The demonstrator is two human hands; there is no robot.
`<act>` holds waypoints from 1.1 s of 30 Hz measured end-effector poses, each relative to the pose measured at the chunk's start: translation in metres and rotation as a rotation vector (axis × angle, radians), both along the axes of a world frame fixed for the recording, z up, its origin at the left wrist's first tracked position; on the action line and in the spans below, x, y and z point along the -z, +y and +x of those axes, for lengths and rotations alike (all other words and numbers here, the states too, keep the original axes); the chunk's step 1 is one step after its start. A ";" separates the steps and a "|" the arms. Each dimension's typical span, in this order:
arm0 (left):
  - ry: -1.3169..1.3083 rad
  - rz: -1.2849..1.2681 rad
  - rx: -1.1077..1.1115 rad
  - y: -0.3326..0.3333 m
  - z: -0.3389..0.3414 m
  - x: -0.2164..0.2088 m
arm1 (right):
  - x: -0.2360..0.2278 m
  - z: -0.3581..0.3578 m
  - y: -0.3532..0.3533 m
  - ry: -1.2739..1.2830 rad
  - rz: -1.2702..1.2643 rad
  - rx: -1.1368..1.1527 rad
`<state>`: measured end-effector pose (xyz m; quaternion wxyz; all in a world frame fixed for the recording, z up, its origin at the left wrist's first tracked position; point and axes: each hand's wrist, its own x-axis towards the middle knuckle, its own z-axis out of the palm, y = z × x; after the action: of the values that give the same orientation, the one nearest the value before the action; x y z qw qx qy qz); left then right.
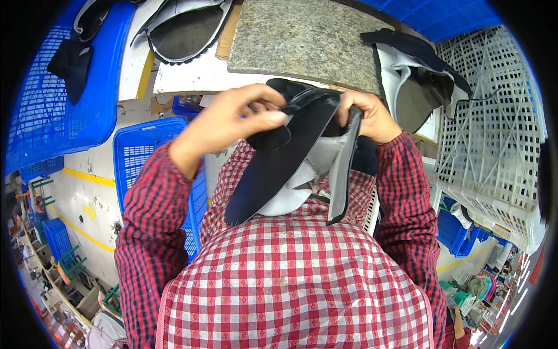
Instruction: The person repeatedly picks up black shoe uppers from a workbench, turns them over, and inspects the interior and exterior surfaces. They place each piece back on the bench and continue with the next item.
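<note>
A black shoe upper (280, 157) with a white and grey lining hangs in front of my apron, its long dark flap pointing down to the left. My left hand (238, 119) is closed at its upper left, thumb and forefinger pinching the black material near a folded seam. On the other side, my right hand (373, 116) grips the upper by its edge, fingers curled over the top of a grey-lined strip (343, 174). The tips of some right fingers are hidden behind the black material.
Ahead, a grey stone slab (302, 38) lies on a white worktable (185, 80). Similar dark uppers lie left (189, 29) and right (418, 87) of the slab. A blue basket (102, 75) and a blue crate (152, 131) stand leftward; pale plastic crates (482, 145) rise at the right.
</note>
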<state>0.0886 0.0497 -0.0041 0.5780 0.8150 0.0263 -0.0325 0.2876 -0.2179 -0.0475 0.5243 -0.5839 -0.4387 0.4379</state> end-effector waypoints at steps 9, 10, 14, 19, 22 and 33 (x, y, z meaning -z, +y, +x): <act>0.208 -0.633 -0.489 0.046 -0.015 0.086 | -0.039 -0.028 0.004 -0.306 0.044 -0.133; 0.299 -0.651 -0.616 0.043 -0.029 0.096 | -0.041 -0.029 0.003 -0.362 -0.031 -0.147; 0.230 -0.460 -0.630 0.043 -0.080 0.068 | -0.045 -0.030 0.005 -0.451 -0.117 -0.083; -0.019 -0.565 -0.118 -0.006 -0.111 -0.009 | -0.053 -0.027 0.010 -0.405 -0.105 -0.068; -0.194 -0.346 -0.090 -0.042 -0.073 0.016 | -0.059 -0.032 0.016 -0.455 -0.145 -0.116; -0.784 0.736 -0.268 -0.057 -0.063 0.071 | -0.060 -0.101 -0.008 -0.924 0.010 0.195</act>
<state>0.0257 -0.0071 -0.0749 0.2206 0.9038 -0.0780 0.3584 0.1861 -0.2254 0.0122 0.3157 -0.7537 -0.5710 0.0789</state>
